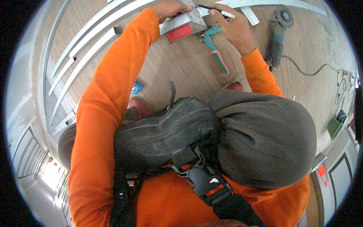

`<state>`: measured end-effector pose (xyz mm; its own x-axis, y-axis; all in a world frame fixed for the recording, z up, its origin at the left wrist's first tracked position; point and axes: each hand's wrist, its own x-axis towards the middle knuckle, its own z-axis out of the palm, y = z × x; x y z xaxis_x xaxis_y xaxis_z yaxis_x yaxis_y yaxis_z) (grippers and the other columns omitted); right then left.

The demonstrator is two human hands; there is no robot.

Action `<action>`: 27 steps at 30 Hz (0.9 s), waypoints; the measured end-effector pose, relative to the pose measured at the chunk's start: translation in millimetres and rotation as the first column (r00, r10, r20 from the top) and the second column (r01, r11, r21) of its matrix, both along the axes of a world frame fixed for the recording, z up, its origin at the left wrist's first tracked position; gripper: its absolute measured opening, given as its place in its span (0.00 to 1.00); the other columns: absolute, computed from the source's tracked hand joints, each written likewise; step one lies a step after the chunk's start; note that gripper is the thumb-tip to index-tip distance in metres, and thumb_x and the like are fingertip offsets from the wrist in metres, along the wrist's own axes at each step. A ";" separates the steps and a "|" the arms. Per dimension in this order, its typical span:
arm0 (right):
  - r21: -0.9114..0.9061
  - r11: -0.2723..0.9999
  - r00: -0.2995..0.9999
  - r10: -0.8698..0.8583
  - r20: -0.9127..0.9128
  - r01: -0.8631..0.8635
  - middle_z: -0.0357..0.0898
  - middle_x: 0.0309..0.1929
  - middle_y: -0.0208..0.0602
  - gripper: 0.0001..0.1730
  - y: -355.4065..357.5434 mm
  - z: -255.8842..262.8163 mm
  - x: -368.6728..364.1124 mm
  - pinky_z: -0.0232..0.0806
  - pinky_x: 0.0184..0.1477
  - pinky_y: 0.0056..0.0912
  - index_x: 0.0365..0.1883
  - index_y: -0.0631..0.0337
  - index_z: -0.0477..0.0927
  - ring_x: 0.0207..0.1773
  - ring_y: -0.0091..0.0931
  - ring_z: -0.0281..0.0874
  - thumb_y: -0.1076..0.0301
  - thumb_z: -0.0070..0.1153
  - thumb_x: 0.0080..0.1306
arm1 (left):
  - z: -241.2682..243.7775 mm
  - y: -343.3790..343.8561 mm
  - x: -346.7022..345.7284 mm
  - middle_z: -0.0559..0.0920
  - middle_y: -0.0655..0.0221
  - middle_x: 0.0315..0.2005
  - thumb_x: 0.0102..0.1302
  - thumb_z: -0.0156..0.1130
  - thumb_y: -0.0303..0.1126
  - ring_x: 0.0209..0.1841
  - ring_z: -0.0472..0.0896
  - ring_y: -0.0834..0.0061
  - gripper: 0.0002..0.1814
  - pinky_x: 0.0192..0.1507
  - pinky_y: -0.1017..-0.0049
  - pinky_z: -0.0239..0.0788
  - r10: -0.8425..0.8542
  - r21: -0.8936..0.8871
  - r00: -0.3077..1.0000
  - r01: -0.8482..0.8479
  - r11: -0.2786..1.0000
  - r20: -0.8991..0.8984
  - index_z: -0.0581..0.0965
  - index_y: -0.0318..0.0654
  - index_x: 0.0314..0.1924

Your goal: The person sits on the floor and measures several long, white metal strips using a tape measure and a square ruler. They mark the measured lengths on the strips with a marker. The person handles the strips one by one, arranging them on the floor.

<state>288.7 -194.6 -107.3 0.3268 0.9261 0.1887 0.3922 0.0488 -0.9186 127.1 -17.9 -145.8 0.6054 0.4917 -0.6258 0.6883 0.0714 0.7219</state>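
My left hand (170,10) is at the top of the view, its fingers pressing on a metal square (195,18) with printed marks on its blade. The square lies against a pale metal profile (174,26), and a red panel (179,33) shows on its near side. In my right hand (236,31) is a black and white marker pen (217,11), its dark tip pointing left at the square's blade. Just below, teal locking pliers (211,45) with pink and green handles lie on the floor.
An angle grinder (276,39) lies to the right, its cable (309,74) trailing away. Several long metal profiles (85,54) lie at the left. A blue tape measure (137,87) is near my foot. A green container (336,126) stands far right.
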 end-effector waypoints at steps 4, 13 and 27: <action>-0.202 0.979 0.996 0.029 0.083 -0.011 0.84 0.36 0.33 0.15 -2.6 2.8 -4.8 0.71 0.41 0.22 0.50 0.59 0.83 0.36 0.17 0.77 0.63 0.57 0.69 | 7.0 -5.5 3.9 0.78 0.67 0.25 0.62 0.66 0.39 0.28 0.69 0.74 0.15 0.30 0.69 0.59 0.035 0.053 0.997 -0.031 0.998 -0.070 0.82 0.31 0.36; -0.406 0.908 0.966 0.011 0.259 0.099 0.83 0.27 0.40 0.20 -35.4 -3.0 20.7 0.69 0.34 0.30 0.36 0.61 0.85 0.31 0.26 0.80 0.52 0.53 0.68 | 4.9 -9.3 1.8 0.83 0.60 0.36 0.62 0.67 0.40 0.41 0.78 0.68 0.22 0.44 0.69 0.69 0.094 0.016 0.996 -0.094 0.995 0.004 0.79 0.28 0.47; -0.245 0.969 0.991 0.004 0.133 0.029 0.83 0.28 0.38 0.23 -54.1 -97.7 10.5 0.69 0.34 0.29 0.41 0.70 0.79 0.29 0.24 0.79 0.54 0.46 0.73 | -3.7 -16.5 -52.8 0.83 0.53 0.46 0.49 0.72 0.57 0.50 0.80 0.56 0.38 0.54 0.65 0.68 -0.262 0.224 0.962 0.271 0.936 -0.070 0.79 0.32 0.50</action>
